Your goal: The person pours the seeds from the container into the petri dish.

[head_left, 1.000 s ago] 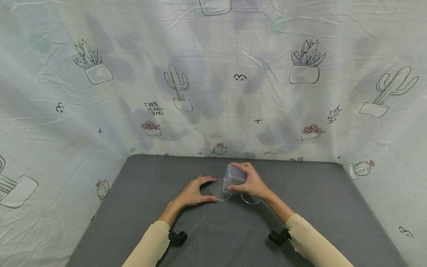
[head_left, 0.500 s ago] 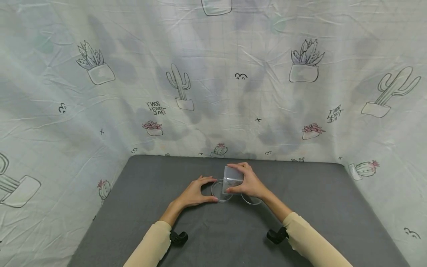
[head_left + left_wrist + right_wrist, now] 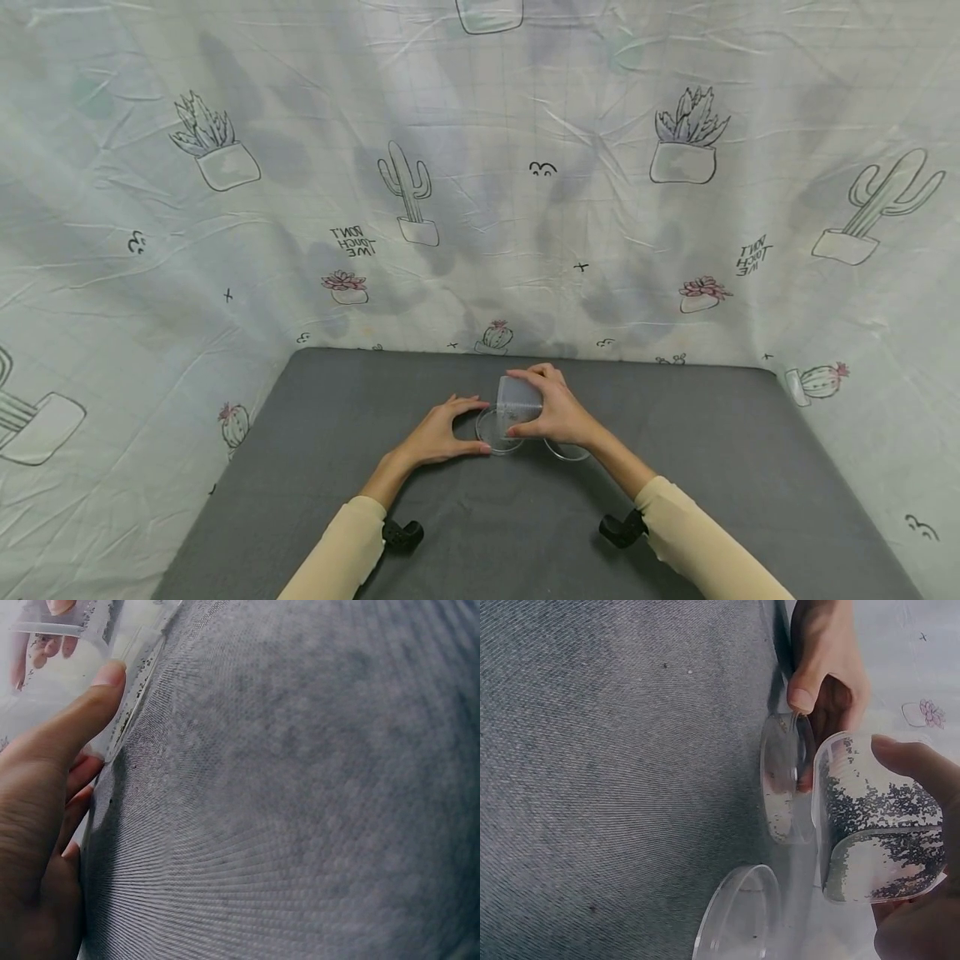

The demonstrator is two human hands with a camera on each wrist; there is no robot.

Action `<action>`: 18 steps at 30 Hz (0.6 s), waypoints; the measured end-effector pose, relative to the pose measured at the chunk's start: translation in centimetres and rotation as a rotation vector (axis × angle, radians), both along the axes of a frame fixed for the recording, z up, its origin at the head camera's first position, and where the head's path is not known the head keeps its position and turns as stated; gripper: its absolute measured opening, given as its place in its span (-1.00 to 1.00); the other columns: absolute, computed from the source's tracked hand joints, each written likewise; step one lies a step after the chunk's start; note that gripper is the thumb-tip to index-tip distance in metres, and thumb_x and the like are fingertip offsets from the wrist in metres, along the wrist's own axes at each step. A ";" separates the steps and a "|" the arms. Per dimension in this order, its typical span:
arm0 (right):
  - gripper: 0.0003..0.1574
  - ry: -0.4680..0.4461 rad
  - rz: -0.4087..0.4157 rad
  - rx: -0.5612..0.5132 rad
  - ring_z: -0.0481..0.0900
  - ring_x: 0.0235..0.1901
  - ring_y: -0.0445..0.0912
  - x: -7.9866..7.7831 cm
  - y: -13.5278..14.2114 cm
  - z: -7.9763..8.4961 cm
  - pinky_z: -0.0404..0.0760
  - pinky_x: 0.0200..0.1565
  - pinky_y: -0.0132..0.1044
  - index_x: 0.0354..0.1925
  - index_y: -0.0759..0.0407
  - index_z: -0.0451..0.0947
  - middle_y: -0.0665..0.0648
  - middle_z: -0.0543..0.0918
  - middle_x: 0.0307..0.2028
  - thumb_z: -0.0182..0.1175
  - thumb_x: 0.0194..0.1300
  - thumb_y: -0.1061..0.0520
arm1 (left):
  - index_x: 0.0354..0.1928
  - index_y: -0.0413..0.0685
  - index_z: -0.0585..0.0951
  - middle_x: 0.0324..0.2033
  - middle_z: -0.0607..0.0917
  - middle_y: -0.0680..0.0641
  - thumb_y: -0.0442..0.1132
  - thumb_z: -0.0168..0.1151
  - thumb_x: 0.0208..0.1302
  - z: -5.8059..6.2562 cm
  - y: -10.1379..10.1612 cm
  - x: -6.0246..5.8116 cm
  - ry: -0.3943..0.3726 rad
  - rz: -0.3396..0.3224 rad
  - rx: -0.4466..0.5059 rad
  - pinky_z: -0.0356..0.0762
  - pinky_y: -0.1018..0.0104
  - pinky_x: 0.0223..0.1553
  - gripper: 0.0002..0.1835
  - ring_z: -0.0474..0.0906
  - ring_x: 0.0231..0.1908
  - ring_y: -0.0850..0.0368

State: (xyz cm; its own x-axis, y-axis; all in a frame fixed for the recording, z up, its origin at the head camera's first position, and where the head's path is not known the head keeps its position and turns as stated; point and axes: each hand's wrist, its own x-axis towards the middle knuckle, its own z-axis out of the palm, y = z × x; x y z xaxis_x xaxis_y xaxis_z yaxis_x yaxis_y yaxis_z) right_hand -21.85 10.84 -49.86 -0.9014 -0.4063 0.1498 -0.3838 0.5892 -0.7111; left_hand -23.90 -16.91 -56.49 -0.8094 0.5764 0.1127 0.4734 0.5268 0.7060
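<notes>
My left hand [image 3: 437, 433] steadies a clear round petri dish [image 3: 487, 430] on the table, thumb at its near rim and fingers at the far rim. My right hand [image 3: 564, 412] grips a clear plastic tub [image 3: 519, 400] with rounded corners, tipped on its side over that dish. In the right wrist view, small dark grains [image 3: 889, 804] cling along the tub's walls. Grains also lie in the dish [image 3: 778, 780], gathered along its edge in the left wrist view. The right forearm and hand partly cover a second round clear dish [image 3: 567, 452].
Grey cloth covers the table [image 3: 480, 533]. A white curtain [image 3: 480, 208] printed with cactus drawings hangs behind it and along both sides. A few stray specks [image 3: 666, 666] lie on the cloth. Each wrist wears a black camera mount [image 3: 403, 536].
The tub in my right hand has shifted slightly left over the dish and turned, its side now showing more squarely. My left hand stays at the dish's rim.
</notes>
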 end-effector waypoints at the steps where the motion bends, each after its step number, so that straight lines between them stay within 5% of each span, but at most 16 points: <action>1: 0.18 0.004 0.002 0.009 0.33 0.27 0.20 0.0 -0.1 0.1 0.60 0.10 0.18 0.56 0.00 0.47 0.29 0.40 0.32 0.74 0.05 -0.06 | 0.50 0.02 0.59 0.56 0.49 -0.27 0.07 0.65 0.24 0.0 0.0 0.0 0.001 0.000 -0.001 0.11 -0.40 0.71 -0.18 0.26 0.65 -0.35; 18: 0.20 0.089 0.039 0.090 0.31 0.24 0.21 0.1 -0.6 1.0 0.54 0.19 0.28 0.54 0.17 0.47 0.29 0.40 0.25 0.77 0.03 -0.02 | 0.50 0.02 0.58 0.57 0.48 -0.28 0.07 0.64 0.26 -0.2 0.1 -0.1 -0.003 0.004 0.000 0.08 -0.41 0.72 -0.19 0.25 0.66 -0.34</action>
